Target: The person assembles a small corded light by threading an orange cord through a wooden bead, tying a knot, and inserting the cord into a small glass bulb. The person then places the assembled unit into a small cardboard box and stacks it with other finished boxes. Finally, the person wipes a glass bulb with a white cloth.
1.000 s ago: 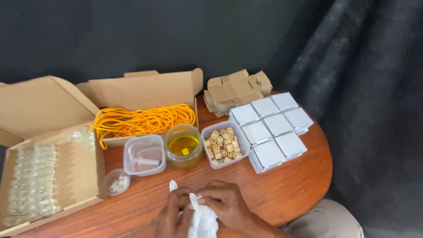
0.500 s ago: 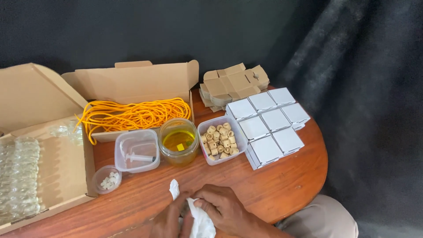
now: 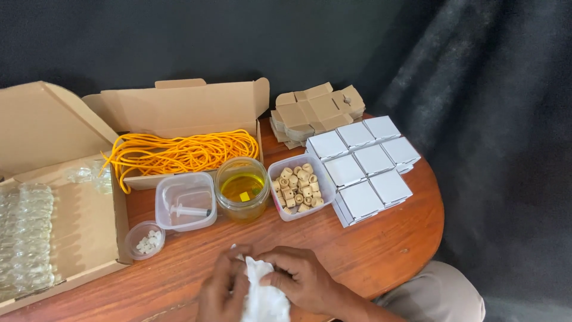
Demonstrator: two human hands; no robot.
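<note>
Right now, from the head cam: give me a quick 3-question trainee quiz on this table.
1. True or false: both hands grip the white cloth.
2. What lies in the open cardboard box behind the jar? A) orange cord B) white boxes C) corks
3. Fill in: the square clear tub holds a ____.

Key
1. True: left hand and right hand both pinch it.
2. A, the orange cord.
3. Syringe.

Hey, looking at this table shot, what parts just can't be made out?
Head view only:
- White cloth: lower part cut off by the bottom edge, partly covered by the left hand and right hand.
- Clear items in the left cardboard box: cut by the left edge, blurred.
- Small round tub: white bits too small to identify.
</note>
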